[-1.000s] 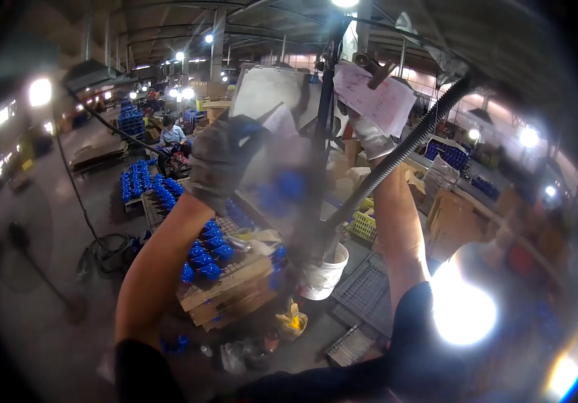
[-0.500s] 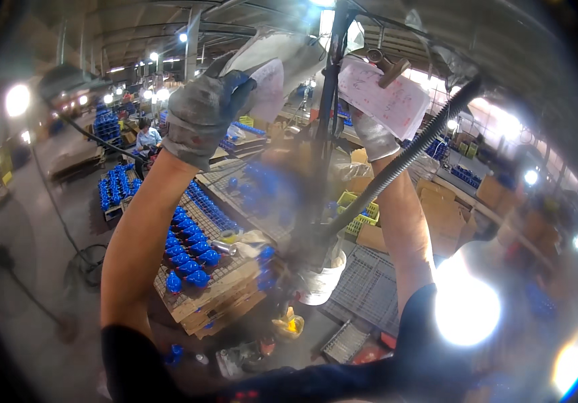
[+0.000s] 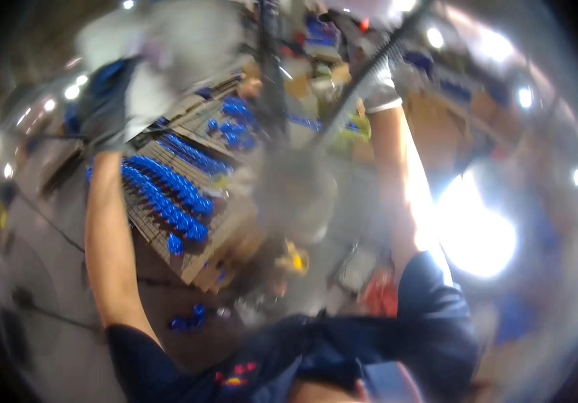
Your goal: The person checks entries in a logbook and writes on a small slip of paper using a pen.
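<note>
Motion smears much of the view. My left hand (image 3: pixel 106 107), in a grey and dark blue glove, is raised at the upper left, closed at the edge of a white sheet (image 3: pixel 148 101). A larger pale, blurred shape (image 3: pixel 198 40) spreads beside it; I cannot make out what it is. My right hand (image 3: pixel 377 84), in a pale glove, reaches up at the upper right. Its fingers are blurred and partly hidden behind a dark ribbed hose (image 3: pixel 369 64). A pinkish-white paper-like thing (image 3: pixel 368 8) shows above it at the top edge.
A dark upright post (image 3: pixel 271 74) stands between my arms. Rows of shiny blue parts (image 3: pixel 168 191) lie on a mesh-topped stack with brown cardboard (image 3: pixel 218 258). A bright lamp (image 3: pixel 478 235) glares at the right. A yellow item (image 3: pixel 294 258) and red item (image 3: pixel 379 294) lie low down.
The view has tipped downward and shifted. My left hand has moved outward to the left with the white sheet. The pink-marked paper by my right hand has risen almost out of view.
</note>
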Tool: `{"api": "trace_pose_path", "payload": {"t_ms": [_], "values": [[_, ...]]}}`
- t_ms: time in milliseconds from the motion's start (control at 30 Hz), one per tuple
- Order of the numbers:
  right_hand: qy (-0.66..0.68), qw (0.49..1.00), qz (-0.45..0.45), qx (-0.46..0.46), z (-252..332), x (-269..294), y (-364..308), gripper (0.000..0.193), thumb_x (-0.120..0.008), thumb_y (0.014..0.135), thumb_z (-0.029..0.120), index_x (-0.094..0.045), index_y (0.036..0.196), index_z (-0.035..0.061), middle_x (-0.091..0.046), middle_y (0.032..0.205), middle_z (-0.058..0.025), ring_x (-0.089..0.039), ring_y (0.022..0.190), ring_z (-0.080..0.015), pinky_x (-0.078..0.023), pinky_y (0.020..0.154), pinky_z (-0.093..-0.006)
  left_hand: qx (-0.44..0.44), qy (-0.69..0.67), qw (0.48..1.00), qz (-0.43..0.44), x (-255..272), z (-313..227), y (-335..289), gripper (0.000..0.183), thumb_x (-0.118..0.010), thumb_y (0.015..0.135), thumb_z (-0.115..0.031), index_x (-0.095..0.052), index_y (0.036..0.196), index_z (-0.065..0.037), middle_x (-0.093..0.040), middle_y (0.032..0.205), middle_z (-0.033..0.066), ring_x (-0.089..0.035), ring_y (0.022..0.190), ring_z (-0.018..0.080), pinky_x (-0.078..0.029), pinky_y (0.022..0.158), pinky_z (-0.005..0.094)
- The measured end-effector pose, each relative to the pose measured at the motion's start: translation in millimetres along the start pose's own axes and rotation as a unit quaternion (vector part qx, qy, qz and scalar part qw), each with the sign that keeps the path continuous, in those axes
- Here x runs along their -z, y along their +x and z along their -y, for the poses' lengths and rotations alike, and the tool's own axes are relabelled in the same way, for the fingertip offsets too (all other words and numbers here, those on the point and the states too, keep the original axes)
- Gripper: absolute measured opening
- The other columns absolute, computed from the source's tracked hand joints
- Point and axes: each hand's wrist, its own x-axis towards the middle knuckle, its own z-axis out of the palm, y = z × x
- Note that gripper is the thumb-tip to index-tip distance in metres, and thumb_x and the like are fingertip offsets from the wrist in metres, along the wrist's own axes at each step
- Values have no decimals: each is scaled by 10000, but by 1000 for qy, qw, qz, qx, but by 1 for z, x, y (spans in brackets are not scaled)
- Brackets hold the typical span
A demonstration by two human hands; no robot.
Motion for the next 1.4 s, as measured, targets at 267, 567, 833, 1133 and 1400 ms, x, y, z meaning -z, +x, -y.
{"api": "trace_pose_path", "payload": {"t_ms": [267,567,833,1133,1400], "values": [[-222,929,-83,-286,-136,281,-284,298,-653,966,305,-713,1089,41,-671,868,-13,-564,783,-104,-467,712,-287,220,144,910,321,-1,63,-292,402,-688,937,-418,-776,1090,-56,-766,986,131,-729,851,244,-550,749,368],[-44,759,-254,-598,-126,416,-605,333,-729,917,324,-672,1068,33,-497,632,41,-416,472,-77,-327,438,-289,147,140,745,636,-34,-151,-497,363,-738,908,-388,-791,1051,-59,-766,892,105,-714,758,199,-552,702,359],[33,656,-441,-612,-95,490,-716,226,-746,925,258,-671,1019,66,-457,558,58,-383,399,-72,-267,388,-279,30,20,788,615,-138,-261,-465,338,-799,871,-319,-783,987,-1,-776,874,145,-751,748,200,-561,710,321],[3,588,-589,-554,-62,542,-814,211,-687,964,255,-650,904,56,-532,573,8,-396,375,-83,-254,350,-282,-79,-81,773,624,-219,-359,-451,345,-780,890,-358,-790,983,-27,-763,836,153,-729,697,190,-548,689,312],[-111,567,-544,-608,-45,484,-924,274,-700,903,295,-728,901,22,-615,613,-21,-452,414,-114,-364,415,-311,-132,-143,765,614,-288,-385,-491,395,-774,863,-455,-800,1012,-90,-735,790,171,-724,707,279,-548,688,369]]}}
